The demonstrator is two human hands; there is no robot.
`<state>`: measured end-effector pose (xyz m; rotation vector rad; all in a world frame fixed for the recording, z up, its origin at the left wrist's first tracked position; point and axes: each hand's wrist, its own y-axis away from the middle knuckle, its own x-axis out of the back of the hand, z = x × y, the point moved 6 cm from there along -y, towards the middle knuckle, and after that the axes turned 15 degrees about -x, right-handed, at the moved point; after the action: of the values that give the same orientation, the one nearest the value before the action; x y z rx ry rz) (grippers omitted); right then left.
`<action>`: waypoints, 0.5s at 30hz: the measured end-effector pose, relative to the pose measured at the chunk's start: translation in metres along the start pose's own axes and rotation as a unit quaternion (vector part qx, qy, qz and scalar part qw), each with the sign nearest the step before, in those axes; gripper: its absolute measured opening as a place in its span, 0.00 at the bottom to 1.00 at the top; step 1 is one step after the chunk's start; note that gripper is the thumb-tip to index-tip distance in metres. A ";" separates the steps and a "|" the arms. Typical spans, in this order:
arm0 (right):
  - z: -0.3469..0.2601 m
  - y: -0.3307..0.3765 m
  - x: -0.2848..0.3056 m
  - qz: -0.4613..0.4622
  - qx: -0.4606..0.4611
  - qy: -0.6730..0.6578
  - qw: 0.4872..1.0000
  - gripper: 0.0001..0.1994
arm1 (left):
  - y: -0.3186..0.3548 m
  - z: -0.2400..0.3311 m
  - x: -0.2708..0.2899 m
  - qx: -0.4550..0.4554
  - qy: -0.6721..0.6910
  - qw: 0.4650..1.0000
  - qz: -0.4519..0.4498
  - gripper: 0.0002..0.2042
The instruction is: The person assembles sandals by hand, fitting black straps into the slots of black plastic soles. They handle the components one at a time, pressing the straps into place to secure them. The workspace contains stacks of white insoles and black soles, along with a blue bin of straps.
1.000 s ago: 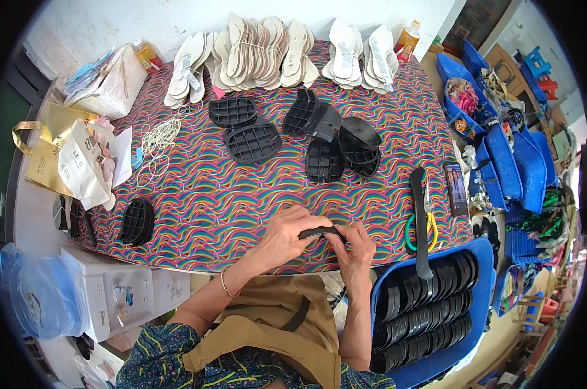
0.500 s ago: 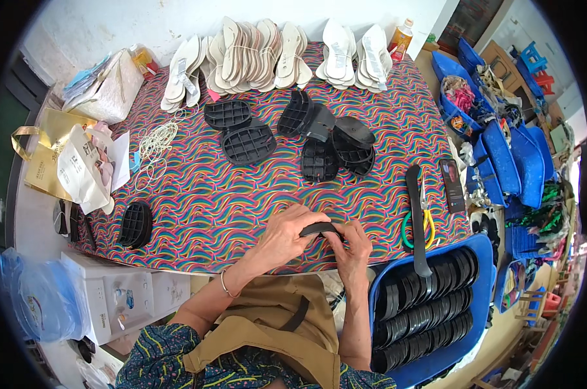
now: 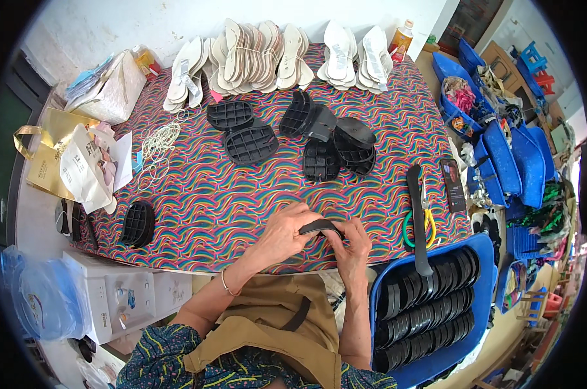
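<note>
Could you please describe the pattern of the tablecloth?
The tablecloth has wavy, multicoloured stripes, best seen in the head view.

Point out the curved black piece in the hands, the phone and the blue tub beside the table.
Curved black piece [image 3: 320,225]: head view, middle of its exposed arch.
Phone [image 3: 453,186]: head view, middle of its screen.
Blue tub [image 3: 488,279]: head view, its right-hand wall.

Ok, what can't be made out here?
Head view:
curved black piece: gripped parts covered by the left hand and right hand
scissors: middle hidden under the long black strip
phone: screen details too small to read
blue tub: floor mostly hidden by rows of black pieces
</note>
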<state>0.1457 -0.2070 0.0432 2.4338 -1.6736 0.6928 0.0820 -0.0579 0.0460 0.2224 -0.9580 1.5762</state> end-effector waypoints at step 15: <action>0.001 -0.003 0.001 -0.021 -0.010 -0.007 1.000 0.12 | -0.003 0.006 0.005 0.036 0.056 0.998 0.013 0.19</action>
<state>0.1487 -0.2072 0.0438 2.4574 -1.6226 0.6515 0.0811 -0.0582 0.0548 0.1706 -0.8201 1.6319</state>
